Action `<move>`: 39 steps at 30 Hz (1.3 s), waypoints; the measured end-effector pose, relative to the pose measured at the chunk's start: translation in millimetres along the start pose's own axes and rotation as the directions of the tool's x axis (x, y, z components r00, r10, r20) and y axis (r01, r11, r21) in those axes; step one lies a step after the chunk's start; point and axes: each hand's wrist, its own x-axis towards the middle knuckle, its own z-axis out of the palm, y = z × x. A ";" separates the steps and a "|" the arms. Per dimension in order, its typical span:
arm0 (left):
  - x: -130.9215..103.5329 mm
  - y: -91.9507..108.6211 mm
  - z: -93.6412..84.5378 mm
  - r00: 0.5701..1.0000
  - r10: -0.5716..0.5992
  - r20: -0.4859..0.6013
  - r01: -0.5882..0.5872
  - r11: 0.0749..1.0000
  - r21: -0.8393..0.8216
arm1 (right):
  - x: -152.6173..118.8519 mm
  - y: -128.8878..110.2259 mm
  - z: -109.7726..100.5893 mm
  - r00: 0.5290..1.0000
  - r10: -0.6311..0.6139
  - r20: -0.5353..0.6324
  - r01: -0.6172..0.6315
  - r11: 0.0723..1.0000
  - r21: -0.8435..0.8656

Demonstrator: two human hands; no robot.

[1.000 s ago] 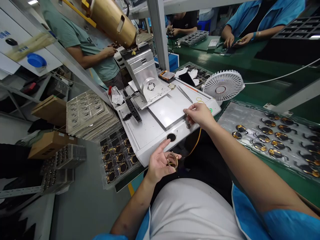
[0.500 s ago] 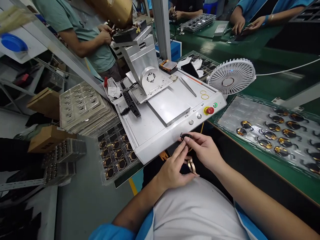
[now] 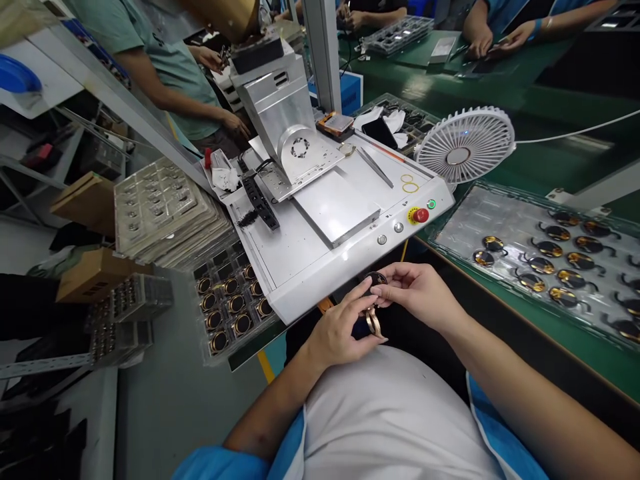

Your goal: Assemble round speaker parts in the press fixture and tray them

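Just in front of my body, my left hand is closed on a gold ring-shaped frame, held low between its thumb and fingers. My right hand pinches a small round black part with thumb and fingers. Fingertips of my left hand meet the lower left edge of this black part, so both hands come together there. The underside of the round part is hidden.
Ahead stands a white machine with buttons, a red stop knob and tweezers. At right a tray bears several black-and-gold round parts, below a white fan. Left is another parts tray. Other people work behind.
The black round part has tilted so that more of its face shows. The gold frame has shifted slightly left and up with my left hand. A person behind has moved their hands apart.
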 end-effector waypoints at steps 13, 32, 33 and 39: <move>7.6 -9.7 -2.6 0.934 -0.164 -0.316 -0.111 0.710 -0.695 | -10.2 -0.9 11.0 0.979 0.188 0.083 -0.198 0.971 0.137; 1.5 -19.9 6.2 0.910 -0.226 -0.349 -0.063 0.755 -0.653 | -25.6 -2.0 51.9 1.000 0.011 -0.011 -0.010 0.995 0.100; 1.7 -19.4 6.0 0.910 -0.218 -0.352 -0.072 0.754 -0.652 | -25.4 -1.2 51.7 1.000 0.009 -0.011 -0.008 0.996 0.093; 2.9 -17.6 5.7 0.911 -0.217 -0.351 -0.078 0.744 -0.663 | -24.3 1.7 50.9 1.000 -0.002 -0.025 0.004 0.997 0.078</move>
